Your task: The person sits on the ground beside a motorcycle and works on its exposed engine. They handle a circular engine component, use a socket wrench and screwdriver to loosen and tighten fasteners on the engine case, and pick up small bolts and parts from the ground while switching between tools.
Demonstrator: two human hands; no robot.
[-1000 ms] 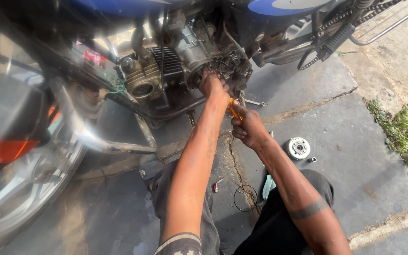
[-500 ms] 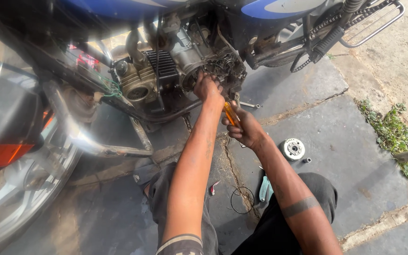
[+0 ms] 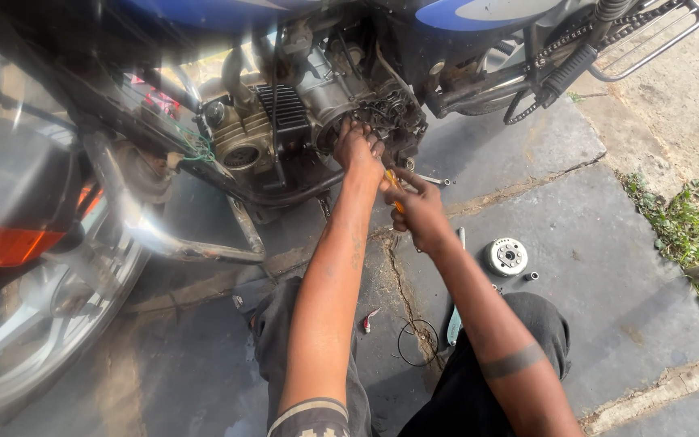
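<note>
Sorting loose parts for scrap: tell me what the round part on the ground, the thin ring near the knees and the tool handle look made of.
Round part: bare silvery metal, dull shine, probably steel or aluminium.
Thin ring: dark and wire-thin, rubber or wire, unclear.
Tool handle in the right hand: orange, likely plastic.

Both bare forearms are reaching forward and away from the body, nearly parallel. The left hand (image 3: pixel 357 148) is stretching farthest, fingers curled and pressing ahead. The right hand (image 3: pixel 416 209) is sitting just behind it, apparently closing in a grip, thumb raised, wrist slightly bent.
</note>
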